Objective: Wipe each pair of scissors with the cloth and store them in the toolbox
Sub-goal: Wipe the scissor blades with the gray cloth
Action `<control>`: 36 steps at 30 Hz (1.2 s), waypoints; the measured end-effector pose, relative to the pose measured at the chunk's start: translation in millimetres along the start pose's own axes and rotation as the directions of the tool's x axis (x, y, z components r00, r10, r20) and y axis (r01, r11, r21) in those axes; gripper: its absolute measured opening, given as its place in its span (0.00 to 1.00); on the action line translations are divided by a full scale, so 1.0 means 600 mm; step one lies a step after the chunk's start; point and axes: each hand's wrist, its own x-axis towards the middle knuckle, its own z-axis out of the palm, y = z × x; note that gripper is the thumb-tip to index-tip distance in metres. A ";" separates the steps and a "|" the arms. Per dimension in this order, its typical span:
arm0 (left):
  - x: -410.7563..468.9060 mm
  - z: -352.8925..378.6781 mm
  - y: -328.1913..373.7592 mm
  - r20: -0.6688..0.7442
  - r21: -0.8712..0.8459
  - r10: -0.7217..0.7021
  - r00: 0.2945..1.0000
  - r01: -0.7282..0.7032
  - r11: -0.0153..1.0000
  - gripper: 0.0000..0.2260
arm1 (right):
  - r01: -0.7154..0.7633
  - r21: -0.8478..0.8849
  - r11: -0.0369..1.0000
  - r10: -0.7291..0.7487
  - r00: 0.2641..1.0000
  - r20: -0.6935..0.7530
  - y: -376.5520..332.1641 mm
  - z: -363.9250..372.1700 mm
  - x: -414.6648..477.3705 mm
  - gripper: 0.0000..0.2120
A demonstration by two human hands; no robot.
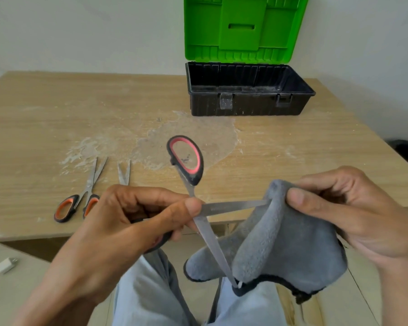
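while our left hand (127, 222) grips the open scissors (231, 205) and our right hand (353, 208) pinches the cloth (280, 243) over one blade, we're mid-wipe | next, we reckon: other blade, then close them — into the toolbox (245, 104)

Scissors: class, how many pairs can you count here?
3. One open pair in the left hand; one orange-handled pair on the table; a third pair beside it, handles hidden behind that hand. More could lie unseen in the toolbox.
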 end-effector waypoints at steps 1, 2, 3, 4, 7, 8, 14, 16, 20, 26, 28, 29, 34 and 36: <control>0.000 0.001 0.001 0.006 0.001 0.001 1.000 -0.001 1.000 0.08 | 0.007 -0.011 1.000 -0.007 1.000 0.003 0.001 -0.002 -0.001 0.21; 0.000 0.003 0.002 0.010 0.001 0.001 1.000 -0.001 1.000 0.08 | 0.011 -0.024 1.000 -0.011 1.000 0.008 0.000 -0.002 -0.002 0.21; 0.000 0.005 0.002 0.011 -0.001 -0.001 1.000 0.001 1.000 0.07 | 0.011 -0.032 0.999 -0.011 1.000 0.013 -0.001 -0.002 -0.002 0.21; 0.000 0.007 0.003 0.013 -0.005 0.000 1.000 0.000 1.000 0.07 | 0.009 -0.033 0.999 -0.008 1.000 0.019 -0.002 -0.001 -0.002 0.21; -0.002 0.014 0.007 0.025 0.034 0.028 0.999 -0.029 0.999 0.07 | -0.001 -0.063 0.998 0.003 0.999 0.039 -0.010 0.004 -0.003 0.18; -0.002 0.017 0.008 0.033 0.061 0.039 0.999 -0.041 0.997 0.06 | 0.007 -0.102 0.995 -0.002 0.999 0.048 -0.012 0.008 -0.002 0.16; 0.005 0.030 0.002 0.096 0.178 0.062 0.993 -0.078 0.981 0.06 | 0.104 -0.365 0.925 -0.062 0.990 0.125 -0.009 0.051 0.016 0.10; 0.006 0.023 0.002 0.055 0.146 0.056 0.997 -0.064 0.987 0.06 | 0.101 -0.334 0.937 -0.068 0.992 0.110 -0.009 0.043 0.017 0.10; 0.002 0.010 0.003 0.023 0.127 0.049 0.999 -0.052 0.991 0.08 | 0.086 -0.288 0.954 -0.066 0.995 0.079 -0.009 0.022 0.010 0.12; 0.010 0.019 -0.003 0.058 0.099 0.020 0.998 -0.026 0.995 0.08 | 0.097 -0.306 0.947 -0.081 0.995 0.065 -0.010 0.027 0.011 0.11; 0.010 0.025 -0.004 0.080 0.104 0.012 0.997 -0.020 0.994 0.08 | 0.108 -0.333 0.937 -0.079 0.992 0.098 -0.011 0.040 0.015 0.09; 0.010 0.025 -0.004 0.085 0.103 0.009 0.996 -0.018 0.994 0.08 | 0.106 -0.343 0.933 -0.073 0.992 0.107 -0.010 0.044 0.016 0.09; 0.003 0.006 -0.002 0.016 0.102 -0.010 1.000 0.008 0.995 0.08 | 0.079 -0.327 0.942 -0.052 0.995 0.091 -0.009 0.032 0.013 0.11; 0.002 0.004 -0.001 -0.015 0.104 -0.014 1.000 0.016 0.994 0.07 | 0.078 -0.316 0.945 -0.059 0.996 0.071 -0.009 0.026 0.011 0.12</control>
